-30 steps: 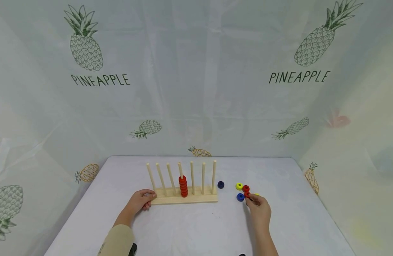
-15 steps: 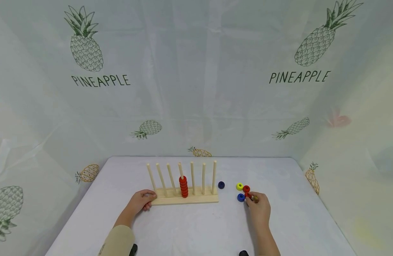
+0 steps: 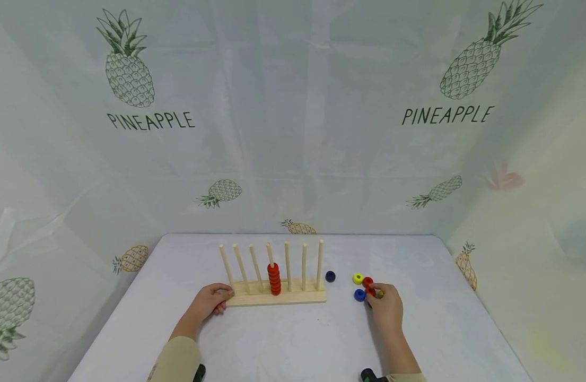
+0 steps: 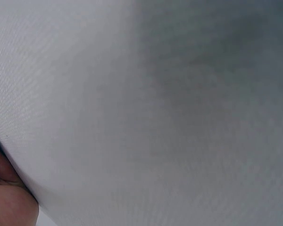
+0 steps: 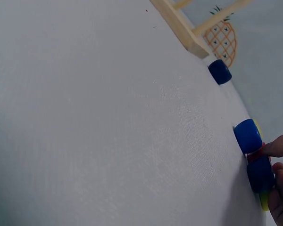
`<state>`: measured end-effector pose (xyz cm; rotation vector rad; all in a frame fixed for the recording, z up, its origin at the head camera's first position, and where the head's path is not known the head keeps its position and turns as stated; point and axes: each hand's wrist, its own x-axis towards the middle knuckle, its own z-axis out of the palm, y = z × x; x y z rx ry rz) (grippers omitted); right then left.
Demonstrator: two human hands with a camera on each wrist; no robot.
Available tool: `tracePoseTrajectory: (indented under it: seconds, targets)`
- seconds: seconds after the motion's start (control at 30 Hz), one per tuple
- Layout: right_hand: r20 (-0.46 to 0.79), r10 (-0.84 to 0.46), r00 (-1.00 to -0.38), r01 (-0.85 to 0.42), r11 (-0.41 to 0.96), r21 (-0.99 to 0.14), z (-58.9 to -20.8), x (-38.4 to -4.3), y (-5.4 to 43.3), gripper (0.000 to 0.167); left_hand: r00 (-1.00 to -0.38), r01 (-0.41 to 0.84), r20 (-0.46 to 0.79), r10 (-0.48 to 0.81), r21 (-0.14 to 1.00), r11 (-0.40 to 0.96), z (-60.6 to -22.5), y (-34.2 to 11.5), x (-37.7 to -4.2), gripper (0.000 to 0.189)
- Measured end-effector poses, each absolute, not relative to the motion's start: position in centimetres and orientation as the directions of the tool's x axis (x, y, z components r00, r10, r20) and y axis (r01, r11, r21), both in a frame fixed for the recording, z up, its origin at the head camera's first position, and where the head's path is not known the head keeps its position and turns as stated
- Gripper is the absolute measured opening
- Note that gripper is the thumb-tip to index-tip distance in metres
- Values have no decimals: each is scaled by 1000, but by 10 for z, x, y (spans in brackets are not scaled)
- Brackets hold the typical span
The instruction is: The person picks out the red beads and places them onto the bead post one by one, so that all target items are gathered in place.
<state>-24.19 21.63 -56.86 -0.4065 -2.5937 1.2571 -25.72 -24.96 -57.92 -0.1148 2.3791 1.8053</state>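
Note:
In the head view, a wooden peg rack has a row of upright pegs, with a stack of red beads on the middle one. My left hand grips the rack's left end; its wrist view shows mostly blurred white surface. My right hand pinches a red bead in a cluster at the right. Around it lie another red bead, a yellow bead, a blue bead and a partly hidden yellow bead. A dark blue bead sits against my right fingers.
A lone dark blue bead lies just right of the rack. The white table ends at a pineapple-printed curtain behind, and similar cloth hangs at both sides.
My right hand has shifted slightly away from me at the cluster, and its fingers have closed in further around the red bead. My left hand stays on the rack.

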Motion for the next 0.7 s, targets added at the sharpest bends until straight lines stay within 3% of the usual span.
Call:
tracePoseTrajectory:
  seconds: [0.7]
  targets:
    - [91,309,-947,137,643,-754,-570,-250,218,24,-984,-149,-168,49,952,269,-577,-250,-255,33]
